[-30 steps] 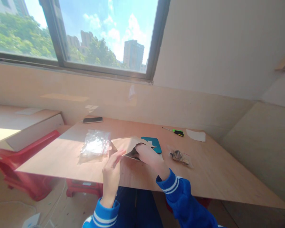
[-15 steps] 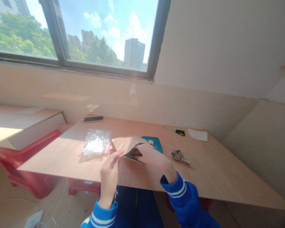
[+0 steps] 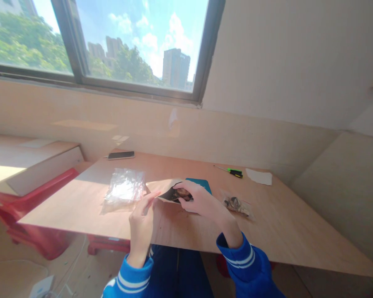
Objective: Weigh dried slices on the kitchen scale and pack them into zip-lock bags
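Note:
A tan paper bag (image 3: 162, 187) lies on the wooden table with its dark mouth gaping toward me. My left hand (image 3: 142, 217) pinches the near left edge of that mouth. At the opening, my right hand (image 3: 203, 200) has its fingers curled round a bunch of brown, dried-looking pieces (image 3: 182, 193); their exact kind is unclear. Part of a flat teal thing (image 3: 204, 183) shows behind the right hand. To the right of that hand lies a small clear plastic bag (image 3: 238, 205) with similar brown pieces inside.
Several clear zip bags (image 3: 124, 186) are stacked left of the paper bag. A phone (image 3: 121, 155) lies at the far left edge. Toward the back right are a green-black screwdriver (image 3: 234, 172) and a white sheet (image 3: 259, 176). A red chair (image 3: 40, 211) stands left of the table.
My right hand has drawn back a little toward the right from the bag's mouth, and brown pieces now show between its fingers. The left hand keeps its hold on the bag.

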`<state>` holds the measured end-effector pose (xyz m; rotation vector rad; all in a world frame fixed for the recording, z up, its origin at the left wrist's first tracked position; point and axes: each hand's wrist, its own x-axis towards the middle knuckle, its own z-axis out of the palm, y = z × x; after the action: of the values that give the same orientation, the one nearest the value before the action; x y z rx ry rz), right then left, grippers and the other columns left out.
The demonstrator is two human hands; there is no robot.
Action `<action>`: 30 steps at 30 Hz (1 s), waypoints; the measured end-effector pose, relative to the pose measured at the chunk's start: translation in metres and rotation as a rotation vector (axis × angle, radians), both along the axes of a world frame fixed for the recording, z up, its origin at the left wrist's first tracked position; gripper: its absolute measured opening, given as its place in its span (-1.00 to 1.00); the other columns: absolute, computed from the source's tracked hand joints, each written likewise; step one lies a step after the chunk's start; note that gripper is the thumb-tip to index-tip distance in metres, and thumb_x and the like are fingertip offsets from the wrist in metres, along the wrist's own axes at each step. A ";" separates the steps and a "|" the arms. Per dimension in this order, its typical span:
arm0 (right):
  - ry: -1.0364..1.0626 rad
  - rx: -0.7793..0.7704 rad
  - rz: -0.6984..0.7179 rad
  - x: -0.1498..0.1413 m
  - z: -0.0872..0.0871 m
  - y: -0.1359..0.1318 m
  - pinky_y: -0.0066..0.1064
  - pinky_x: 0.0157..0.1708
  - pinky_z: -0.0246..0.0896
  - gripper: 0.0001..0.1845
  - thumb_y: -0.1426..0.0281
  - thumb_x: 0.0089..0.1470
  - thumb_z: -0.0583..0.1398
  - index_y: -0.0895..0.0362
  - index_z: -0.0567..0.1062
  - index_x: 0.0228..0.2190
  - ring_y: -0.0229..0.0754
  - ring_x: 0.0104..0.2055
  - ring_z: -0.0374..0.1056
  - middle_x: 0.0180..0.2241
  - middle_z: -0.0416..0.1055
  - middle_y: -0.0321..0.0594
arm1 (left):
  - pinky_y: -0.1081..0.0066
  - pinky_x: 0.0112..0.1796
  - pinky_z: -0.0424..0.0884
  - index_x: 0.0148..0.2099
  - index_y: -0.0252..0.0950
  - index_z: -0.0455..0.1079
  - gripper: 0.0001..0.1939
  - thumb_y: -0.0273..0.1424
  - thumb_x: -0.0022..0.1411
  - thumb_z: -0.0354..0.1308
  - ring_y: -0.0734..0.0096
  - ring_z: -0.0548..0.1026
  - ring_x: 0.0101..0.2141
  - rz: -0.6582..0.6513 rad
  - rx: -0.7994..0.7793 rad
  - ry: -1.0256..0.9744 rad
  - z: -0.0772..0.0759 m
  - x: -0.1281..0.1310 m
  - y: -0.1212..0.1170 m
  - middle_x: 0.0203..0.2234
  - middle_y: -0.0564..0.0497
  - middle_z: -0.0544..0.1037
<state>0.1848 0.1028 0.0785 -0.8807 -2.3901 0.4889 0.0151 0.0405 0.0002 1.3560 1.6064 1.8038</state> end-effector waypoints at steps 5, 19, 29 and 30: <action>0.101 -0.012 -0.013 0.005 0.000 0.005 -0.28 0.00 0.29 -0.68 0.48 0.07 0.17 0.11 0.47 -0.10 -0.16 -0.05 0.41 -0.10 0.49 -0.16 | 0.21 0.08 0.30 -0.11 -0.20 0.52 -0.72 -0.23 0.25 0.06 0.19 0.48 -0.01 0.015 -0.037 0.025 0.003 -0.002 0.005 -0.12 -0.02 0.60; 0.762 -0.072 -0.254 0.069 -0.009 0.040 -0.25 0.02 0.35 -0.69 0.34 0.03 0.21 0.13 0.48 -0.14 -0.15 -0.04 0.43 -0.10 0.50 -0.13 | 0.34 -0.19 0.43 -0.12 -0.18 0.53 -0.70 -0.20 0.23 0.07 0.27 0.56 -0.23 0.138 -0.010 0.144 0.020 -0.020 0.041 -0.23 -0.01 0.63; 0.351 -0.096 -0.414 0.063 -0.106 0.116 -0.17 -0.10 0.36 -0.73 0.46 -0.07 0.22 0.20 0.54 -0.25 -0.07 -0.19 0.48 -0.22 0.55 -0.05 | 0.29 -0.22 0.45 -0.18 -0.25 0.49 -0.69 -0.17 0.21 0.05 0.24 0.56 -0.31 0.147 -0.003 0.147 0.023 -0.028 0.060 -0.34 -0.06 0.61; 0.338 -0.104 -0.406 0.060 -0.110 0.117 -0.17 -0.08 0.35 -0.73 0.48 -0.09 0.22 0.20 0.55 -0.26 -0.07 -0.18 0.48 -0.23 0.56 -0.06 | 0.29 -0.22 0.45 -0.18 -0.24 0.49 -0.69 -0.17 0.21 0.05 0.24 0.56 -0.31 0.139 0.000 0.147 0.023 -0.028 0.059 -0.34 -0.06 0.61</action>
<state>0.2449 0.2197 -0.0314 -1.1902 -1.8359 0.5510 -0.0127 0.0996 0.0230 1.4380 1.8178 1.8184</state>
